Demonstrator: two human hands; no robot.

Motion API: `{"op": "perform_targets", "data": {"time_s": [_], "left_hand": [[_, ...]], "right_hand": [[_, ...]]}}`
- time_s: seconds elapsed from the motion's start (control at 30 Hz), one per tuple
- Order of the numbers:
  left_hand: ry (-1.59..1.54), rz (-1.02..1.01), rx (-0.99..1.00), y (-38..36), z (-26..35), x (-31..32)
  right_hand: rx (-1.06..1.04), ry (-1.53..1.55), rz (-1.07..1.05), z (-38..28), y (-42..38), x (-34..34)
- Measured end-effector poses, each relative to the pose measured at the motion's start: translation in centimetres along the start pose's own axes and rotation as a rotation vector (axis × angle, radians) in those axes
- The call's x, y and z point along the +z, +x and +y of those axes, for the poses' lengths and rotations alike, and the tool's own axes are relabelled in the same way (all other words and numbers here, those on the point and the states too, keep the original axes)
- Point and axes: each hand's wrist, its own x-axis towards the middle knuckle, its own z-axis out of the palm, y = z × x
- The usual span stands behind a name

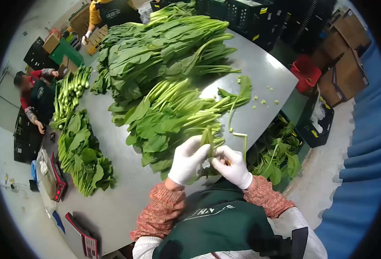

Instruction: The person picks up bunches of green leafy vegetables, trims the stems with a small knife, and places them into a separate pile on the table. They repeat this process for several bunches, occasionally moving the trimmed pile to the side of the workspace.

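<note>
My left hand [187,159], in a white glove, is closed around the stalks of a leafy green [207,137], held upright near the table's front edge. Close beside it, my gloved right hand [233,167] is closed, its fingertips at the lower part of the same stalks. A small orange thing [228,162] shows between the right fingers; its kind is hidden. Just beyond my hands lies a pile of leafy greens [156,129], stems toward the right. A bent loose stem [244,140] sticks out past my right hand.
A larger heap of greens [156,47] covers the far table [270,69]; bundled greens [80,146] lie left. Red scales [84,237] stand at the left edge. Below right is a crate with leaves [281,159]. Two co-workers [41,93] stand across the table.
</note>
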Motion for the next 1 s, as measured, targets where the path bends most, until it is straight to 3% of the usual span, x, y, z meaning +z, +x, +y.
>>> {"op": "perform_targets", "data": {"time_s": [0.1,0.2,0.33,0.47,0.5,0.57,0.63,0.7,0.73,0.83,1.0], "left_hand": [[0.063,0.076,-0.029,-0.8,0.1,-0.9],[0.09,0.094,-0.02,-1.5,0.3,-1.4],[0.138,0.017,-0.059,-2.1,0.2,-0.8],[0.068,-0.046,-0.093,-2.5,0.3,-0.6],[0.054,-0.057,-0.091,-2.6,0.4,-0.7],[0.044,-0.08,-0.118,-2.3,0.1,-1.1],[0.074,-0.094,-0.206,-2.2,-1.0,-1.6],[0.086,-0.139,-0.191,-2.2,-1.1,-1.2],[0.079,-0.157,-0.19,-2.2,-1.2,-1.3],[-0.022,-0.179,-0.154,-2.5,-1.0,-1.3],[0.04,-0.284,-0.103,-2.7,-2.5,-2.1]], "right_hand": [[-0.221,-0.104,-0.021,-0.3,0.5,0.2],[-0.21,-0.238,0.128,-0.8,2.0,-0.7],[-0.301,-0.411,0.117,-1.0,3.1,-0.4],[-0.067,-0.44,0.108,2.0,3.2,-0.6],[0.036,-0.287,0.112,6.0,3.1,-1.0],[0.28,0.002,0.045,3.9,2.7,-1.9],[0.451,0.326,-0.212,-0.9,2.1,-3.4],[0.24,0.492,-0.295,-1.5,1.7,-2.1],[0.066,0.465,-0.169,-0.1,1.5,-0.6],[-0.087,-0.021,-0.163,-1.2,1.7,-1.9],[-0.047,-0.156,-0.221,-1.0,1.2,-2.2]]}}
